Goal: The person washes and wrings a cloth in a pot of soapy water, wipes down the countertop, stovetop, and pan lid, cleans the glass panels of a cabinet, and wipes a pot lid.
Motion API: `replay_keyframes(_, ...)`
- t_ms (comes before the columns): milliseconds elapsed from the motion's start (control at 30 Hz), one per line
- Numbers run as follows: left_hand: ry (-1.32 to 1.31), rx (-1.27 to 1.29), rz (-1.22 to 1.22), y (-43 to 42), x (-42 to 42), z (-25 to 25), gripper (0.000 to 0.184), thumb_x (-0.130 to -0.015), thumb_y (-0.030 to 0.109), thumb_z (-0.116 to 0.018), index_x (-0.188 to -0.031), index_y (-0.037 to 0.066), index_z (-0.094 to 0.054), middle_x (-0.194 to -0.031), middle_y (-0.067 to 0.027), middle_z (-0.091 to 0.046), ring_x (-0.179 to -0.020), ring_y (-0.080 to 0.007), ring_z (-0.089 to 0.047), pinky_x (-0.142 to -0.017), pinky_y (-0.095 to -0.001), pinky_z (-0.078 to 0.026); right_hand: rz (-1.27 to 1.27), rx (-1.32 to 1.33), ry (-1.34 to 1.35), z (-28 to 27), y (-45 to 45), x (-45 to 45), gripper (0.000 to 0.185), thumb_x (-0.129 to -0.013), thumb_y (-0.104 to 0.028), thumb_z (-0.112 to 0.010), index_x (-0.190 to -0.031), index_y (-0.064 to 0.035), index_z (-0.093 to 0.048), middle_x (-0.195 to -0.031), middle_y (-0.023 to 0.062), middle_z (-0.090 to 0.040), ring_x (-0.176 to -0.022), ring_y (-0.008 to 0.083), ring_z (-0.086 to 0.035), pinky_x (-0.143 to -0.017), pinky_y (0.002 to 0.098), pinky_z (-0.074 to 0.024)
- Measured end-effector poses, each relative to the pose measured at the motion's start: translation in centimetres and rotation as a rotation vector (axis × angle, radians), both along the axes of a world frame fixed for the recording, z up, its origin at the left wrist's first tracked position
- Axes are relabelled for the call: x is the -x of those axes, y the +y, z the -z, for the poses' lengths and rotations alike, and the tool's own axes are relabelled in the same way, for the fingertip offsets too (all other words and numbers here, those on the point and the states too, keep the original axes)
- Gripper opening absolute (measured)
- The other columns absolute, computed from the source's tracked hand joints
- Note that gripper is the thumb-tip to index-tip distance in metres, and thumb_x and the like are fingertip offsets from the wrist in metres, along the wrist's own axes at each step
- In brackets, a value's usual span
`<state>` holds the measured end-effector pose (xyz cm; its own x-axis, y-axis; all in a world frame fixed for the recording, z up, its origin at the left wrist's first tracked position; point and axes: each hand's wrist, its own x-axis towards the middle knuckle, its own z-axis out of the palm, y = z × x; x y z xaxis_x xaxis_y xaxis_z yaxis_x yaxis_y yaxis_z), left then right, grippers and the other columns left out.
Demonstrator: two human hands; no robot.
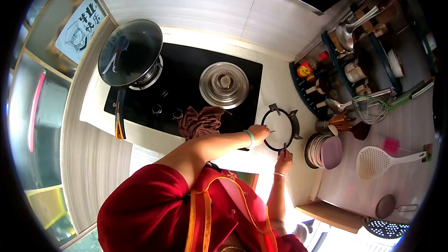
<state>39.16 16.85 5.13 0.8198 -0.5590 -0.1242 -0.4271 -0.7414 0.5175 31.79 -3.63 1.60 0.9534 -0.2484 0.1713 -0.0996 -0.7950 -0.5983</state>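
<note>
A black pan support ring (295, 125) with several prongs is over the pale counter, right of the cooktop (182, 63). My left hand (259, 134), below a pale green bangle, has its fingers closed on the ring's left side. At its lower edge, my right hand (283, 162) grips a prong of the same ring. A crumpled brown cloth (201, 121) lies on the cooktop's front edge, near my left forearm. The right gas burner (224, 83) is uncovered, its round metal tray showing.
A frying pan with a glass lid (135, 49) stands on the left burner, its handle toward me. To the right are stacked dishes (322, 151), a rack (333, 58) with bottles and cups, and hanging utensils, including a white skimmer (373, 162). Wooden cabinetry borders the left.
</note>
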Motion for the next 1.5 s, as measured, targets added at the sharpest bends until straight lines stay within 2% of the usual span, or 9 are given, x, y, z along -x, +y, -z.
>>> replay_keyframes(167, -0.049, -0.129, 0.177, -1.8, 0.0, 6.9, 0.023, -0.076, 0.006, -0.049, -0.096, -0.003, -0.056, -0.097, -0.0157, -0.057, -0.09, -0.0269, -0.059, -0.077, -0.0349, -0.049, -0.049, 0.113, -0.061, 2.3, -1.6, 0.8, 0.014, -0.083, -0.013, -0.054, -0.086, 0.0001, -0.057, -0.074, 0.0091, -0.052, -0.052, 0.0165, -0.054, -0.05, 0.0306, -0.0455)
replay_keyframes(300, 0.185, 0.016, -0.062, 2.5, 1.9, 1.8, 0.038, -0.078, 0.008, -0.05, -0.115, 0.0, -0.048, -0.105, -0.0144, -0.054, -0.103, -0.0276, -0.051, -0.088, -0.0356, -0.043, -0.013, 0.046, 0.087, 3.9, -1.9, 1.0, 0.015, -0.083, -0.012, -0.054, -0.093, -0.0018, -0.059, -0.078, 0.01, -0.054, -0.06, 0.0199, -0.057, -0.056, 0.0311, -0.0471)
replay_keyframes(433, -0.314, 0.196, -0.212, 10.8, 6.9, 0.7, 0.043, -0.076, 0.008, -0.055, -0.117, 0.0, -0.046, -0.118, -0.015, -0.045, -0.111, -0.0295, -0.044, -0.094, -0.0381, -0.037, 0.032, 0.126, -0.128, -3.7, 3.5, 1.5, 0.021, -0.081, -0.006, -0.052, -0.102, -0.0051, -0.058, -0.08, 0.0116, -0.056, -0.078, 0.0287, -0.057, -0.068, 0.0346, -0.0477)
replay_keyframes(533, -0.302, 0.057, -0.415, 16.9, 11.9, 1.2, 0.048, -0.077, 0.013, -0.056, -0.121, 0.0, -0.041, -0.127, -0.0175, -0.037, -0.116, -0.0323, -0.039, -0.097, -0.0412, -0.032, -0.263, -0.291, 0.049, -2.8, 8.7, 1.2, 0.027, -0.078, -0.002, -0.05, -0.104, -0.0049, -0.057, -0.088, 0.0115, -0.058, -0.086, 0.0276, -0.056, -0.072, 0.0351, -0.0472)
replay_keyframes(767, -0.212, -0.054, -0.558, 21.0, 18.2, 3.3, 0.07, -0.074, 0.025, -0.064, -0.13, 0.0, -0.03, -0.131, -0.0198, -0.03, -0.12, -0.034, -0.033, -0.102, -0.0419, -0.026, -0.931, 0.37, 0.121, -2.7, 26.7, 1.3, 0.055, -0.073, -0.015, -0.059, -0.126, -0.0143, -0.042, -0.124, 0.0149, -0.044, -0.107, 0.0329, -0.046, -0.092, 0.0384, -0.0384)
replay_keyframes(933, -0.048, 0.065, -0.614, 22.0, 15.2, 2.5, 0.014, -0.078, 0.012, -0.057, -0.091, 0.007, -0.054, -0.097, -0.0127, -0.058, -0.09, -0.0328, -0.054, -0.076, -0.0426, -0.041, -0.908, -0.055, 0.256, 0.9, 25.7, -0.6, 0.032, -0.072, -0.012, -0.059, -0.104, -0.01, -0.056, -0.102, 0.0149, -0.056, -0.094, 0.0343, -0.054, -0.081, 0.0401, -0.0447)
replay_keyframes(1133, -0.295, 0.373, -0.589, 23.2, 7.3, -1.0, 0.009, -0.08, 0.01, -0.053, -0.088, 0.006, -0.054, -0.08, -0.0134, -0.06, -0.078, -0.0332, -0.056, -0.071, -0.041, -0.044, -0.755, -0.2, 0.186, -6.3, 24.6, -6.4, 0.036, -0.071, -0.016, -0.065, -0.104, -0.0041, -0.057, -0.092, 0.0164, -0.061, -0.086, 0.0304, -0.06, -0.076, 0.0344, -0.0478)
replay_keyframes(1367, -0.335, 0.143, -0.558, 22.3, 3.8, 3.1, 0.032, -0.076, 0.005, -0.057, -0.108, 0.001, -0.053, -0.113, -0.0146, -0.05, -0.108, -0.0285, -0.047, -0.093, -0.0353, -0.039, -0.792, 0.272, -0.282, 1.4, 28.1, -8.8, 0.037, -0.078, -0.015, -0.056, -0.115, -0.0105, -0.053, -0.113, 0.0131, -0.048, -0.098, 0.0307, -0.049, -0.085, 0.0398, -0.0407)
replay_keyframes(1500, -0.306, -0.159, -0.427, 22.2, 3.2, 4.2, 0.031, -0.083, 0.014, -0.046, -0.109, 0.001, -0.055, -0.12, -0.0126, -0.049, -0.116, -0.0235, -0.043, -0.103, -0.0351, -0.029, -0.67, 0.344, 0.005, 0.5, 29.6, -7.7, 0.032, -0.085, -0.024, -0.049, -0.114, -0.0116, -0.054, -0.11, 0.0097, -0.049, -0.1, 0.0288, -0.047, -0.083, 0.0401, -0.0398)
